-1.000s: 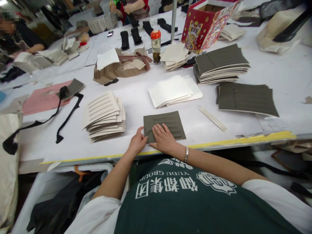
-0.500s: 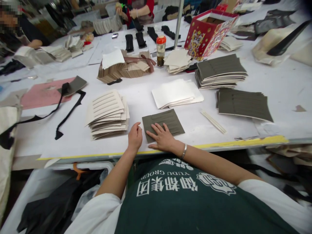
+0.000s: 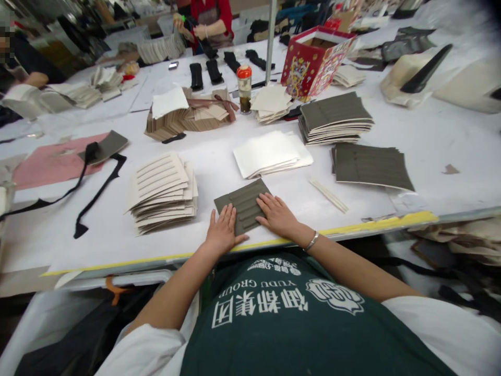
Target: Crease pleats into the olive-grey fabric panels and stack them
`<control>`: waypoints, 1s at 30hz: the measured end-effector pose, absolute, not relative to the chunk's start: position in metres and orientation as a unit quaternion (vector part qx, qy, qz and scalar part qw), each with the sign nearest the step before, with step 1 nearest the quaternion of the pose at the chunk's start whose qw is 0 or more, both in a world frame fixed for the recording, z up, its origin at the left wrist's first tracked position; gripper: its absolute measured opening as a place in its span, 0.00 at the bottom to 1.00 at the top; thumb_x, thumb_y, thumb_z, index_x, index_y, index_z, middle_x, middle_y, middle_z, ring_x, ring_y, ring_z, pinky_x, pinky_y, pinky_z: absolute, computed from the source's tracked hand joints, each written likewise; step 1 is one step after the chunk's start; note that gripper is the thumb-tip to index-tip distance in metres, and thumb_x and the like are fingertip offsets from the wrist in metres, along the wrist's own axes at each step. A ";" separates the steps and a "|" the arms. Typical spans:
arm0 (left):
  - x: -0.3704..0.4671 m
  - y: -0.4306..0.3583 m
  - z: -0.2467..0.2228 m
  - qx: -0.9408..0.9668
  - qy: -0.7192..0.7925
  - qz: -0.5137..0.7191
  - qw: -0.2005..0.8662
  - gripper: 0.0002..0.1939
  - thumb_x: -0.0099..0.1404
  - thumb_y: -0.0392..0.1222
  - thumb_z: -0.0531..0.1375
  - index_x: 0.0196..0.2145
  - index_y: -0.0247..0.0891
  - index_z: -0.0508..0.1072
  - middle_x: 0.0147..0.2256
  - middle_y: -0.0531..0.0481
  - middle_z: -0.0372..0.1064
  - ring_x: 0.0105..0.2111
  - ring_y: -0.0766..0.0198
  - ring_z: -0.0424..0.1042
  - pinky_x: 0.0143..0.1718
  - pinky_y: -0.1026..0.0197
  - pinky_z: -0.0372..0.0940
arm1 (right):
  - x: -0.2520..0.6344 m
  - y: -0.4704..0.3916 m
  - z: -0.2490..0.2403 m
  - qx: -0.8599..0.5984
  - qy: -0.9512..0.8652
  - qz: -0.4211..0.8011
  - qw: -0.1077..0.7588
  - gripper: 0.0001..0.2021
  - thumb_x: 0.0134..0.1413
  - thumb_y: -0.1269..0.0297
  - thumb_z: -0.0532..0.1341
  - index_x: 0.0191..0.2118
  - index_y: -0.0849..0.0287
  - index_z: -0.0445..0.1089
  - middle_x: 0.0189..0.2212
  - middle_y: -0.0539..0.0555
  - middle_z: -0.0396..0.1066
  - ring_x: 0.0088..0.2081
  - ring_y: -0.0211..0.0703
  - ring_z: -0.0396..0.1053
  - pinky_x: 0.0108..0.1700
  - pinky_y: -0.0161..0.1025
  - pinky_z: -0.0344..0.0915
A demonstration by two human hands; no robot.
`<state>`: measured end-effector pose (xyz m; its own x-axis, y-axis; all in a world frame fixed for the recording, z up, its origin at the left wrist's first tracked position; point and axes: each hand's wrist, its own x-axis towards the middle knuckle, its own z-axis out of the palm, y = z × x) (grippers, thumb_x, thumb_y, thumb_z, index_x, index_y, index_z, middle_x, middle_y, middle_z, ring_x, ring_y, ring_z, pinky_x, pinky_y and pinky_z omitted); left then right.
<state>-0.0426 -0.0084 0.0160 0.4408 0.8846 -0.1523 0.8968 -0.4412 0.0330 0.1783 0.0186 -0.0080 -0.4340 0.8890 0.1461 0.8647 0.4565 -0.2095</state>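
Pressed flat on a white-covered table (image 3: 213,175), close to the near edge: a dark grey-green rectangular panel with raised parallel ribs (image 3: 246,209), set at a slant between and beneath the fingers of both hands. Laid palm-down over the panel's left part: the left hand (image 3: 222,230), with fingers straight and close together, thumb stretched out to the right. Resting on the panel's right side: the fingertips of the right hand (image 3: 279,216), with fingers slightly spread and thumb reaching leftward. Pinched by either hand: nothing.

Left of the left fingers, well apart: an uneven stack of cream ribbed panels (image 3: 162,193). Beyond the fingertips of both hands: a low pile of smooth white sheets (image 3: 272,154). To the right of the right fingers: narrow pale strips (image 3: 329,196), lying obliquely. Farther right and beyond: a low stack of dark grey-green ribbed panels (image 3: 371,167), with a taller stack of similar dark panels (image 3: 336,117) behind.
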 end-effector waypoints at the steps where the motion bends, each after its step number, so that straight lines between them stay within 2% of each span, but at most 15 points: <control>1: -0.041 -0.014 0.017 0.842 0.533 -0.066 0.050 0.44 0.58 0.64 0.49 0.62 0.28 0.45 0.62 0.35 0.38 0.62 0.50 0.38 0.59 0.41 0.29 | 0.177 0.017 -0.008 -0.521 -0.845 0.047 0.109 0.30 0.57 0.52 0.51 0.60 0.66 0.53 0.61 0.61 0.49 0.62 0.52 0.44 0.60 0.52 0.43; 5: -0.044 -0.030 0.021 0.827 0.553 -0.090 0.035 0.41 0.60 0.61 0.48 0.61 0.29 0.48 0.62 0.37 0.40 0.62 0.49 0.41 0.59 0.40 0.34 | 0.164 0.001 -0.005 -0.540 -0.834 0.041 0.110 0.32 0.56 0.49 0.51 0.60 0.66 0.53 0.61 0.62 0.49 0.62 0.52 0.43 0.60 0.51 0.43; 8: -0.044 -0.026 0.026 0.824 0.560 -0.082 0.029 0.38 0.61 0.60 0.48 0.60 0.30 0.53 0.61 0.36 0.45 0.61 0.48 0.45 0.59 0.39 0.36 | 0.161 -0.011 0.005 -0.545 -0.826 0.062 0.131 0.32 0.55 0.48 0.51 0.59 0.67 0.55 0.60 0.63 0.50 0.62 0.53 0.45 0.59 0.52 0.45; 12: -0.016 -0.006 0.031 0.815 0.579 0.010 -0.004 0.33 0.64 0.55 0.46 0.59 0.30 0.53 0.61 0.37 0.44 0.61 0.51 0.45 0.60 0.43 0.38 | 0.195 0.000 0.025 -0.534 -0.818 0.126 0.176 0.22 0.62 0.58 0.42 0.53 0.61 0.63 0.51 0.58 0.65 0.53 0.42 0.61 0.54 0.41 0.57; 14: 0.004 0.006 0.029 0.831 0.555 0.038 0.001 0.32 0.64 0.55 0.47 0.60 0.34 0.52 0.62 0.40 0.43 0.62 0.53 0.43 0.60 0.44 0.38 | 0.228 0.013 0.030 -0.614 -0.763 0.078 0.189 0.20 0.62 0.62 0.43 0.53 0.64 0.62 0.50 0.61 0.66 0.51 0.44 0.62 0.52 0.42 0.59; 17: 0.025 0.020 0.022 0.868 0.494 0.014 0.042 0.30 0.63 0.57 0.48 0.60 0.44 0.53 0.62 0.47 0.45 0.62 0.52 0.42 0.59 0.40 0.37 | 0.275 0.025 0.025 -0.741 -0.659 -0.034 0.119 0.20 0.56 0.67 0.49 0.53 0.71 0.60 0.50 0.70 0.61 0.51 0.57 0.59 0.47 0.51 0.60; 21: 0.036 0.029 0.018 0.873 0.482 -0.013 0.073 0.28 0.63 0.58 0.46 0.60 0.50 0.52 0.63 0.51 0.42 0.62 0.47 0.39 0.56 0.32 0.34 | 0.301 0.023 0.014 -0.742 -0.668 -0.054 0.019 0.17 0.55 0.75 0.46 0.48 0.68 0.63 0.43 0.67 0.64 0.43 0.54 0.61 0.39 0.46 0.62; 26: 0.060 0.035 0.020 0.852 0.508 -0.036 0.121 0.29 0.62 0.58 0.48 0.60 0.52 0.52 0.63 0.51 0.41 0.62 0.39 0.36 0.53 0.26 0.33 | 0.293 0.028 0.018 -0.736 -0.676 -0.021 0.009 0.15 0.51 0.75 0.50 0.43 0.67 0.66 0.40 0.66 0.64 0.42 0.54 0.61 0.41 0.44 0.60; 30: 0.075 0.037 0.015 0.841 0.527 0.010 0.122 0.27 0.64 0.54 0.47 0.59 0.51 0.53 0.62 0.51 0.43 0.62 0.42 0.37 0.54 0.27 0.31 | 0.282 0.032 0.023 -0.712 -0.700 0.047 0.034 0.18 0.46 0.74 0.53 0.45 0.67 0.66 0.39 0.64 0.64 0.41 0.51 0.62 0.44 0.42 0.59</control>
